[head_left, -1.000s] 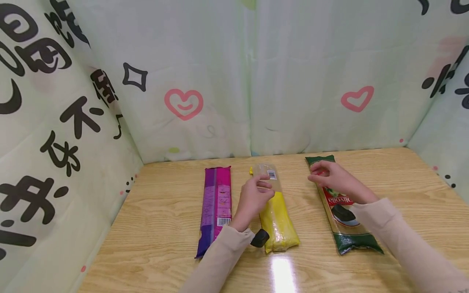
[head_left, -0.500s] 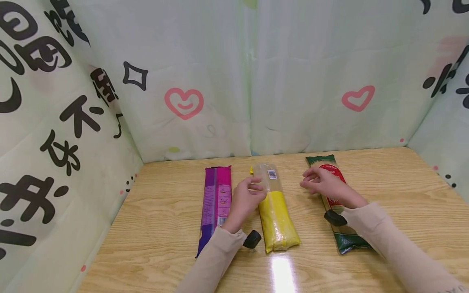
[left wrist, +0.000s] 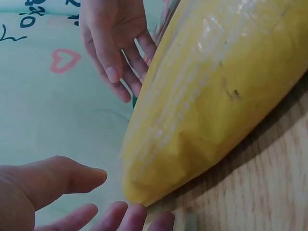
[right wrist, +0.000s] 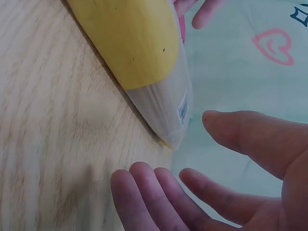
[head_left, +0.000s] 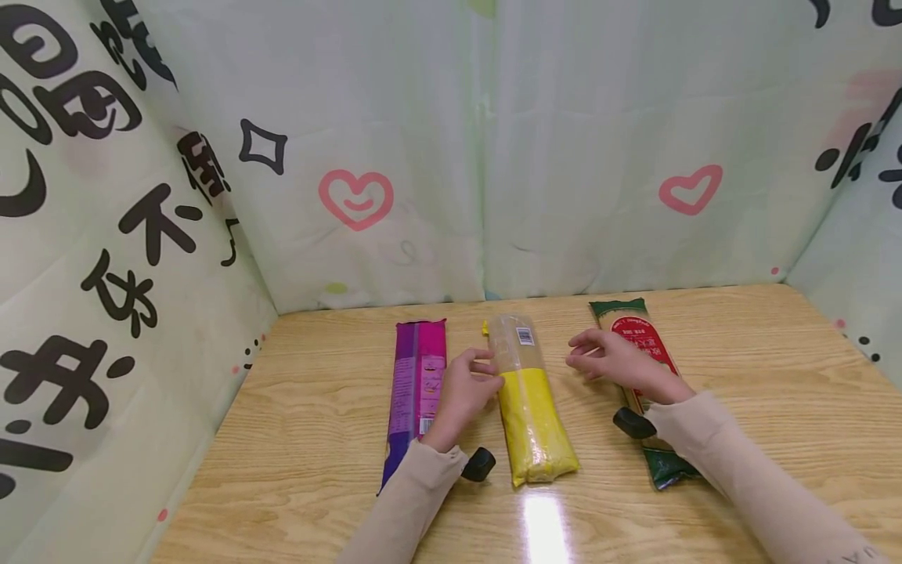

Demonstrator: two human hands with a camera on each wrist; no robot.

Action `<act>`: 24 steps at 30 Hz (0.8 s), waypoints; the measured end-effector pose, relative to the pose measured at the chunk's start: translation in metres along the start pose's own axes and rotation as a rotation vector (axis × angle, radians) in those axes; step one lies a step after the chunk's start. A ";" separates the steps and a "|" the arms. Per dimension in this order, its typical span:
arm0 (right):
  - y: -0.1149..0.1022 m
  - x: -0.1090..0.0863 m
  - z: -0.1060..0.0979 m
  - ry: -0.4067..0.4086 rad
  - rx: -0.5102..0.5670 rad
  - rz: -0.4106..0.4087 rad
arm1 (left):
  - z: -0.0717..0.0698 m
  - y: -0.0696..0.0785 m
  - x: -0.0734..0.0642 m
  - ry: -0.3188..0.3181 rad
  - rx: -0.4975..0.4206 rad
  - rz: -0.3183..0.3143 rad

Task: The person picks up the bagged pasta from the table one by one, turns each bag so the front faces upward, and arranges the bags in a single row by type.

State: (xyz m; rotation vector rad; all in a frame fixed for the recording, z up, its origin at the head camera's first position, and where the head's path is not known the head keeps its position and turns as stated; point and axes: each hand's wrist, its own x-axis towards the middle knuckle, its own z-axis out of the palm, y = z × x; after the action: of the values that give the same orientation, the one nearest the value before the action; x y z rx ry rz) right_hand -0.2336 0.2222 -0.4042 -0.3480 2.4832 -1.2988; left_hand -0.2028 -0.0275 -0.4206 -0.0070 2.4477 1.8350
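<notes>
A long yellow packet, with a clear end showing pale contents and a barcode, lies in the middle of the table. My left hand hovers at its left side, fingers loosely bent and holding nothing. On the other side my right hand is held above the table, apart from the yellow packet and partly covering a green, red and tan packet. To the left lies a purple and pink packet, partly behind my left hand and sleeve. In the right wrist view, a gap separates my right fingers from the yellow packet.
The wooden table meets a pale printed curtain at the back. More printed cloth closes the left side. Both wrists carry small black devices, the left one near the yellow packet.
My right hand has moved left and slightly down, away from the green, red and tan packet. My left hand has drawn left and slightly down from over the yellow packet. The packets stay put.
</notes>
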 end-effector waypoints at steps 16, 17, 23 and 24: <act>-0.001 0.014 0.014 -0.050 0.061 0.021 | 0.001 -0.007 0.001 -0.025 -0.072 -0.113; -0.002 0.015 0.015 -0.052 0.066 0.025 | 0.002 -0.007 0.001 -0.024 -0.071 -0.119; -0.007 0.016 0.020 -0.060 0.125 0.082 | 0.004 -0.009 0.000 -0.025 -0.102 -0.139; -0.007 0.016 0.020 -0.066 0.140 0.090 | 0.004 -0.009 0.000 -0.029 -0.107 -0.136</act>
State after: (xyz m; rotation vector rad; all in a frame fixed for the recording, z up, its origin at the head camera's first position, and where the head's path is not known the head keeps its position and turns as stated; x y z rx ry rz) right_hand -0.2401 0.1974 -0.4116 -0.2389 2.3114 -1.3915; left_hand -0.2022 -0.0262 -0.4307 -0.1495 2.2667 1.8899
